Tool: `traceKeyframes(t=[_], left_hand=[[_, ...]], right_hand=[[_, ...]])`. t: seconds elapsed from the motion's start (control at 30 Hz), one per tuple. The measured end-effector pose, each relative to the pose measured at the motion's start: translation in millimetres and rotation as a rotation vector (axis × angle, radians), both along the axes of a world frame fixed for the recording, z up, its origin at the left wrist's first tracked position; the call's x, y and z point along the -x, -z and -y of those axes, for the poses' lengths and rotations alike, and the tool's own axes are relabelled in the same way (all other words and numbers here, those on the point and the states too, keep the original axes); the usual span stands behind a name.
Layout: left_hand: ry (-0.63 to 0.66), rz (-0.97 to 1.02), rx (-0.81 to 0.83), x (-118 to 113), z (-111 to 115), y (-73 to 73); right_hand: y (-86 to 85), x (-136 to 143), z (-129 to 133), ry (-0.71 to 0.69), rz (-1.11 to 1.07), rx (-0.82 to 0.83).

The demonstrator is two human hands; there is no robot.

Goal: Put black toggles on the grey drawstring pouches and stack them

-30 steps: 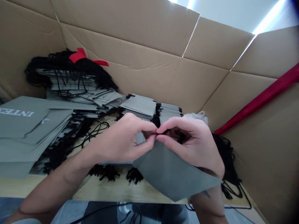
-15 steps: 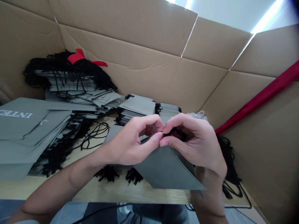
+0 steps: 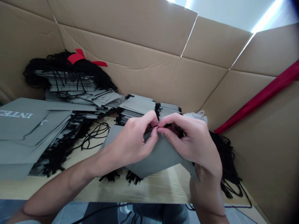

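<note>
A grey paper bag (image 3: 155,160) hangs tilted beneath both hands, over the front part of the table. My left hand (image 3: 136,138) is closed, its thumb and forefinger pinching the bag's top edge. Right against those fingertips, my right hand (image 3: 196,141) pinches too, with a black cord (image 3: 171,127) partly showing inside its curled fingers. The exact spot where cord and bag meet is covered by the fingertips. Under the bag lie more grey bags, with black cord ends (image 3: 133,176) sticking out toward the front edge.
Large grey printed bags (image 3: 21,130) are piled at the left. Behind them, a bundle of black cords with a red tie (image 3: 76,57) rests on stacked bags. Smaller bag stacks (image 3: 137,104) stand by the cardboard wall (image 3: 116,46). More black cords (image 3: 225,155) lie at right, below a red strip (image 3: 257,99).
Both hands have shifted slightly left and up, still pinching together. The bag has swung, its lower edge now higher and further left.
</note>
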State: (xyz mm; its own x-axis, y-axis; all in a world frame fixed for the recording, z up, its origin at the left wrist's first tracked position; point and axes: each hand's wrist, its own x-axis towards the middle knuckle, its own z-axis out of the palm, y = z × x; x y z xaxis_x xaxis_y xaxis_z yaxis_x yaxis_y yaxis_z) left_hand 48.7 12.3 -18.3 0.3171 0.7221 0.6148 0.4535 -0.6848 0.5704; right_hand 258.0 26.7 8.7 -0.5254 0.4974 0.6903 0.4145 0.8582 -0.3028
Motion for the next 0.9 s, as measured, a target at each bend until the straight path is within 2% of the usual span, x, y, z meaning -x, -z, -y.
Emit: traceKeyframes(t=[0.17, 0.3, 0.43, 0.57, 0.63, 0.67, 0.73, 0.83, 0.9], left_hand=[[0.013, -0.065, -0.081, 3, -6, 4.4], [0.102, -0.065, -0.166, 11, -8, -3.1], [0.21, -0.008, -0.164, 17, -7, -11.7], [0.387, 0.123, -0.155, 21, -7, -15.0], [0.434, 0.154, -0.14, 22, -5, -15.8], [0.418, 0.141, -0.148, 23, -4, -16.2], [0.302, 0.06, -0.217, 25, 0, -16.5], [0.118, -0.097, -0.362, 27, 5, -15.4], [0.076, -0.162, -0.408, 28, 7, -13.6]], right_hand=[[3.7, 1, -5, -0.024, -0.031, -0.033], [5.1, -3, -7, -0.067, -0.118, 0.104], [8.6, 0, -6, -0.249, -0.31, 0.32], [10.4, 13, -4, -0.45, -0.479, 0.419], [10.8, 18, -4, -0.509, -0.543, 0.465], [11.0, 20, -5, -0.518, -0.556, 0.476], [11.7, 20, -6, -0.48, -0.542, 0.446], [12.8, 14, -5, -0.339, -0.457, 0.311], [12.9, 10, -2, -0.256, -0.395, 0.222]])
